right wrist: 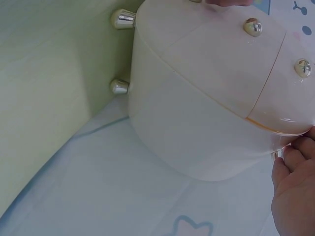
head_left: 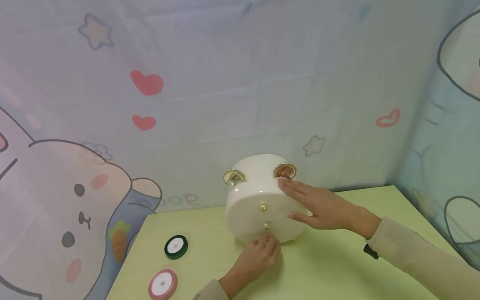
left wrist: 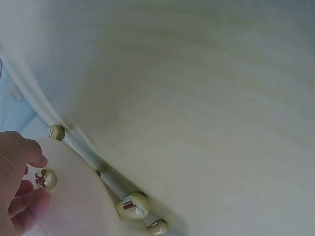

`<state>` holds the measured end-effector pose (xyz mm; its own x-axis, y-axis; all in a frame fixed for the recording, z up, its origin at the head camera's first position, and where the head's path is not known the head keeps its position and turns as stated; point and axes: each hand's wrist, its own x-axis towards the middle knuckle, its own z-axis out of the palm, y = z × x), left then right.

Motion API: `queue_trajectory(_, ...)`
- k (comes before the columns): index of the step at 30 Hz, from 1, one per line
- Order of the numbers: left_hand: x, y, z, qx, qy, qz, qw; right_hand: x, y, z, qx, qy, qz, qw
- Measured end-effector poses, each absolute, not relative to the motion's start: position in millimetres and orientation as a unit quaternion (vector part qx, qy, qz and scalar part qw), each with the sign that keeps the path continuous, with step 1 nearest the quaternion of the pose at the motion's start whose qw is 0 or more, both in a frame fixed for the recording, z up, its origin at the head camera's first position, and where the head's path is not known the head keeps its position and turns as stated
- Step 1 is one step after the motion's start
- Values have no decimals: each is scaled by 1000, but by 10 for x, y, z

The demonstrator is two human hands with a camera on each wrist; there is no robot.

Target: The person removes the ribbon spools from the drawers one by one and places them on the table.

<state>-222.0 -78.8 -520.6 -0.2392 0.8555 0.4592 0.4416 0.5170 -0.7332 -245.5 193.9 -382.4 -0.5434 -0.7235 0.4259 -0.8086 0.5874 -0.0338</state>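
Observation:
A cream rounded box (head_left: 249,208) with gold knobs stands at the table's back; thin seams cross its front in the right wrist view. My left hand (head_left: 258,256) is at the bottom of that front, thumb and fingers curled about the lowest gold knob (left wrist: 45,178). My right hand (head_left: 318,206) rests with straight fingers against the box's upper right side, beside a shiny gold cup-shaped fitting (head_left: 286,170). A matching fitting (head_left: 234,178) sits on the upper left. Two more knobs, an upper one (head_left: 263,207) and a middle one (head_left: 267,225), show above the left hand.
On the table's left lie a dark green ribbon roll (head_left: 181,252) and a pink ribbon roll (head_left: 170,287). The light green table (head_left: 202,229) backs onto a cartoon-printed cloth (head_left: 210,83). Small gold feet (right wrist: 119,86) stick out under the box.

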Motion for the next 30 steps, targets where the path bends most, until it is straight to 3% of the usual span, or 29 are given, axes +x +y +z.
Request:
queue_trajectory(15,-2283,-701,-5258,-420,-760,290,403,-2458,1941,-3826,440,-871,118,186)
queue_trajectory(30,-2296,-671,-5296,-418,-745,295,429,-2461,1918,-3827,447,-866,119,192)
